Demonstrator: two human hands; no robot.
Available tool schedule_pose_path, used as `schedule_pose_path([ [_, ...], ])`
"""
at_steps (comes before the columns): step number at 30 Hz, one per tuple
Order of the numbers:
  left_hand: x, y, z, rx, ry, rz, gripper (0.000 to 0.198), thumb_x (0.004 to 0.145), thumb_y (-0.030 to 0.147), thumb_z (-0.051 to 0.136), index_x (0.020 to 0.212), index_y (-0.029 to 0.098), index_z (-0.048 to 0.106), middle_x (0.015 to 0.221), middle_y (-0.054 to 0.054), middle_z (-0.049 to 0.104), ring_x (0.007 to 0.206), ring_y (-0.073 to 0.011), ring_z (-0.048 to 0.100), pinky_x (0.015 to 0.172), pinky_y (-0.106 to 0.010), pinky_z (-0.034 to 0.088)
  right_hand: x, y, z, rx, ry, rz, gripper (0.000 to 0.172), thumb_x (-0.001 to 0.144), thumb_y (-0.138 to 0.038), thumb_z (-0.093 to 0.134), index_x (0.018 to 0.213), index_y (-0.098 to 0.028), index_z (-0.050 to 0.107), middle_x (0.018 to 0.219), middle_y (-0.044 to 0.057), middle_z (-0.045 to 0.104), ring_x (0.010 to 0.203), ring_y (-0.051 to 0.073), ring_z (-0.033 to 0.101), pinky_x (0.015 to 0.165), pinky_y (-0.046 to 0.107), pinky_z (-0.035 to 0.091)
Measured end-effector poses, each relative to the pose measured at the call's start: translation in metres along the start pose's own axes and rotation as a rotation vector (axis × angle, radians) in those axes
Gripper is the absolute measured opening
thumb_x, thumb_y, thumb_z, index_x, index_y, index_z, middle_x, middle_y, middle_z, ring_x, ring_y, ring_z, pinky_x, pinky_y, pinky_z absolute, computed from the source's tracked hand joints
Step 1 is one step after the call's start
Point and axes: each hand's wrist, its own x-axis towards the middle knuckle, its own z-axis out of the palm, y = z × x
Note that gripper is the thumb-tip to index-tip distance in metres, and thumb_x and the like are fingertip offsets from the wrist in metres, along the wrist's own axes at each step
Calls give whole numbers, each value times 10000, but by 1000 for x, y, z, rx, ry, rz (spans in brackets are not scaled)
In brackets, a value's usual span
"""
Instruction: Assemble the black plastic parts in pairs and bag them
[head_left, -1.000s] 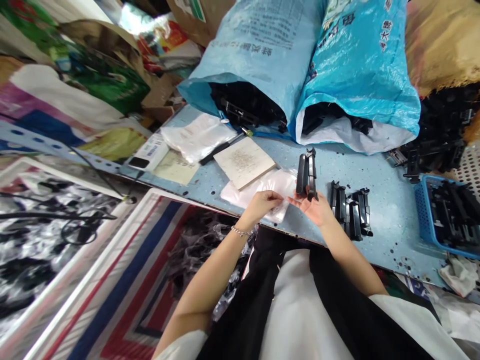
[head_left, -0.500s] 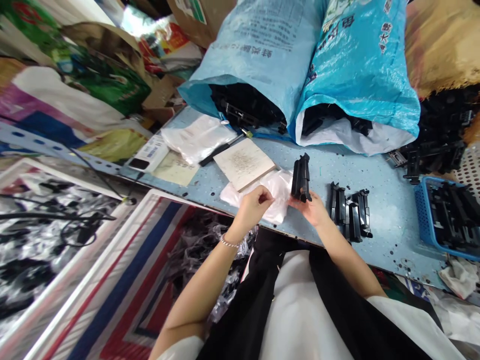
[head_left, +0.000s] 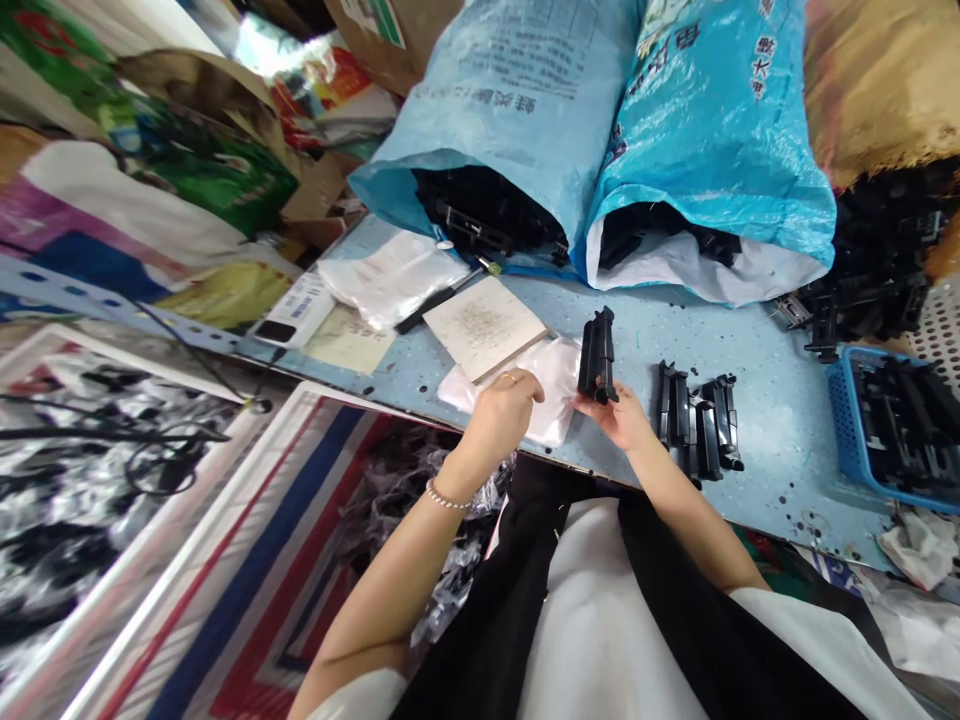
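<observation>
My right hand [head_left: 615, 415] is shut on a black moulded plastic part [head_left: 596, 355], which stands upright above the fingers with its lower end in my grip. My left hand [head_left: 506, 418] has its fingers curled over a translucent white plastic bag [head_left: 555, 375] lying on the table edge, apparently pinching it. Its thumb side is hidden behind the hand. To the right of my right hand, several similar black plastic parts [head_left: 697, 420] lie close together on the blue speckled worktable [head_left: 757, 320].
Two blue woven sacks [head_left: 622, 130] full of black parts lie behind. A blue basket [head_left: 847, 430] and a black heap [head_left: 877, 260] sit at right. A pale board [head_left: 484, 327], white bags [head_left: 390, 280] and a black-handled tool [head_left: 435, 305] lie at back left. Sacks cover the floor at left.
The black part has shifted left and sits lower in my right hand. My left hand has moved slightly left, gathering the bag's edge, and my wrist has turned.
</observation>
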Motion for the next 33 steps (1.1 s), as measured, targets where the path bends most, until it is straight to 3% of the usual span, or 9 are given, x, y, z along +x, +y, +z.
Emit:
schedule_pose_path([
  [4,-3,-6,5,71,-54,53,379,862,26,428,1023,154,746,1078,-124,733,1016,-251,689,934,-440,588,-30,-6,-19,58,-94,87,240,769,-429,775,860,-242,656,816,26,681,720,181,613,786,384,586],
  [9,-8,-6,9,-93,35,21,434,941,103,456,1322,180,652,1336,-124,659,1261,-242,626,1094,-434,530,-74,6,-58,214,-463,617,362,868,-424,686,1114,-161,650,763,18,632,598,112,482,482,211,474],
  [12,-21,4,8,-129,31,135,469,984,100,416,1416,186,577,1404,-140,613,1339,-232,575,1143,-436,492,-66,23,-58,263,-488,733,313,869,-372,694,1085,-152,644,763,7,616,575,81,432,438,149,400],
  [19,-53,47,24,-203,-181,356,584,993,84,414,1556,238,390,1502,-138,533,1389,-224,538,1149,-406,495,-42,35,-13,-254,-219,115,185,826,-354,741,826,-191,652,699,-12,597,630,120,531,570,216,469],
  [24,-93,44,-38,-95,-248,182,344,1009,226,497,1325,252,630,1268,-80,685,1172,-195,683,1050,-321,552,-83,-21,-4,-979,-464,-96,294,944,-352,622,1202,-221,674,1059,39,716,964,200,656,892,327,519],
  [26,-118,21,-76,-16,-339,76,326,998,310,518,1290,292,661,1263,-49,705,1168,-208,689,1027,-301,556,-93,-49,-18,-1308,-314,-105,351,998,-375,554,1303,-215,624,1153,82,703,1008,222,666,911,354,519],
  [29,-141,-25,-108,181,-428,-99,345,936,378,540,1212,261,711,1210,-69,745,1119,-271,714,1009,-365,566,-95,-74,-50,-1856,258,-59,364,1036,-355,481,1302,-137,602,1222,176,657,1067,293,665,871,386,525],
  [31,-137,-44,-103,370,-389,-277,355,897,361,534,1152,205,725,1229,-127,732,1089,-324,717,953,-431,585,-90,-75,-67,-2088,413,23,354,1033,-350,482,1230,-89,618,1215,209,643,1076,328,668,818,375,532],
  [33,-116,-45,-78,455,-313,-359,324,911,332,505,1114,191,715,1238,-145,716,1089,-325,706,930,-440,578,-84,-67,-74,-2186,394,58,361,1026,-364,494,1195,-69,615,1206,213,639,1042,329,686,766,358,535],
])
